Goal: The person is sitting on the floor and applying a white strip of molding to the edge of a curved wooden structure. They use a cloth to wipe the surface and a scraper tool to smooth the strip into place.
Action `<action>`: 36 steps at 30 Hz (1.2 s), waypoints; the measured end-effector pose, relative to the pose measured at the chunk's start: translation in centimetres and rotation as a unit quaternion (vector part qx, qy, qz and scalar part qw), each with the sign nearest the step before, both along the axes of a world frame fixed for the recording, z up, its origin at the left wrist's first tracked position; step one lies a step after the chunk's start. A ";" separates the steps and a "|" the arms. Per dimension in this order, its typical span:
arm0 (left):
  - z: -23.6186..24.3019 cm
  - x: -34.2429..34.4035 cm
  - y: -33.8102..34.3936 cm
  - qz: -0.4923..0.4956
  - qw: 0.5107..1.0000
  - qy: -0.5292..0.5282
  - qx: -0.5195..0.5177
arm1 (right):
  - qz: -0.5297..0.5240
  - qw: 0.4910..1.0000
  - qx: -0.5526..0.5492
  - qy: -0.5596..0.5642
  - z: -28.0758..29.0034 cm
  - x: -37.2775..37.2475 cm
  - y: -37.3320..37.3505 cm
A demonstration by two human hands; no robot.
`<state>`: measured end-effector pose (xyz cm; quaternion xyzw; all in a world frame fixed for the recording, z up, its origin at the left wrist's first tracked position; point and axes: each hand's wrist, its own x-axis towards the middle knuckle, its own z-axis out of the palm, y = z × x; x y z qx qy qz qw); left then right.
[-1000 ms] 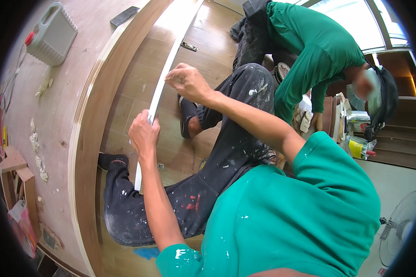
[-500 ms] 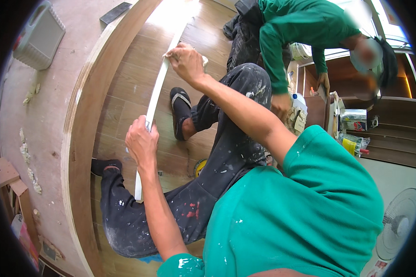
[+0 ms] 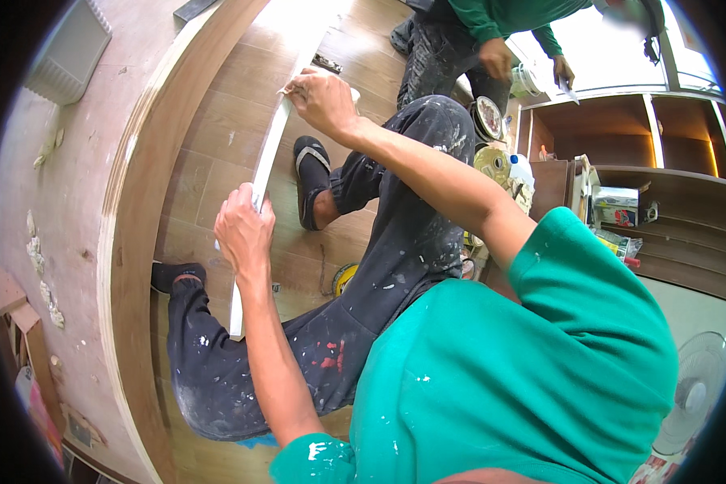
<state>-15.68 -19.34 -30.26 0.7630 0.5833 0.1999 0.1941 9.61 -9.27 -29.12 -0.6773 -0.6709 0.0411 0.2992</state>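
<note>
A long, narrow white strip (image 3: 272, 149) slants across my lap, from above my bent leg toward the bright floor ahead. My left hand (image 3: 245, 230) is wrapped around its nearer part, back of the hand upward. Farther along, my right hand (image 3: 324, 103) is closed at the strip. A small pale, crumpled bit shows at its fingertips, too small to name, and another pale end sticks out past the knuckles. The palm sides of both hands are hidden.
A plywood-edged board (image 3: 133, 234) curves along my left, with a grey plastic jug (image 3: 73, 56) on the surface beyond. Ahead right, a co-worker in a green sleeve (image 3: 472, 20) holds a flat blade (image 3: 567, 87). Tubs, a yellow tape reel (image 3: 344, 278), open shelves (image 3: 597, 145) and a fan (image 3: 690, 395) stand around.
The co-worker has risen away from the containers at the right and now shows a flat blade in one hand. My hands keep their hold on the strip, with only a slight shift.
</note>
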 end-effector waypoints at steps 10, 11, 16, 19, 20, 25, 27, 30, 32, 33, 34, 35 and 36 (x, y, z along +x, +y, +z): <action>-0.1 0.2 -0.2 -0.008 1.000 0.008 -0.010 | 0.042 0.999 0.005 -0.002 -0.3 -3.9 -4.4; 0.0 0.3 -0.1 -0.008 1.000 0.010 -0.002 | 0.055 0.998 -0.008 -0.017 0.1 -5.1 -5.9; -0.2 0.0 -0.1 0.007 1.000 0.009 0.005 | 0.164 0.986 -0.030 -0.004 0.4 -8.7 -9.3; 0.1 0.0 -0.3 0.002 1.000 0.009 -0.008 | 0.143 0.989 -0.012 -0.034 0.6 -6.5 -7.6; 0.3 0.2 -0.2 -0.004 1.000 0.004 0.001 | 0.108 0.993 0.017 -0.036 0.6 -5.1 -6.4; -0.1 -0.2 -0.1 -0.008 1.000 0.003 0.011 | 0.110 0.993 0.018 -0.040 0.6 -6.5 -7.9; -0.3 -0.2 0.0 -0.001 1.000 0.005 0.011 | 0.172 0.982 0.011 -0.079 1.1 -8.5 -10.8; -0.1 0.0 0.1 0.000 1.000 0.011 0.006 | 0.172 0.985 0.007 -0.014 0.1 -8.2 -11.4; 0.0 -0.1 -0.2 -0.001 1.000 0.012 0.007 | 0.112 0.992 0.052 -0.024 -0.3 -6.4 -9.5; 0.2 -0.2 -0.2 -0.004 1.000 0.009 0.013 | 0.059 0.998 0.035 0.004 -0.5 -5.9 -9.2; 0.2 -0.1 -0.2 -0.006 1.000 0.003 0.021 | 0.074 0.996 0.042 0.010 -0.8 -6.1 -9.6; 0.0 0.0 -0.1 -0.004 1.000 0.004 0.027 | 0.093 0.994 0.049 0.015 -0.6 -6.5 -10.1; -0.3 -0.1 0.0 -0.001 0.999 0.005 0.034 | 0.107 0.993 0.040 0.015 -0.4 -7.4 -11.2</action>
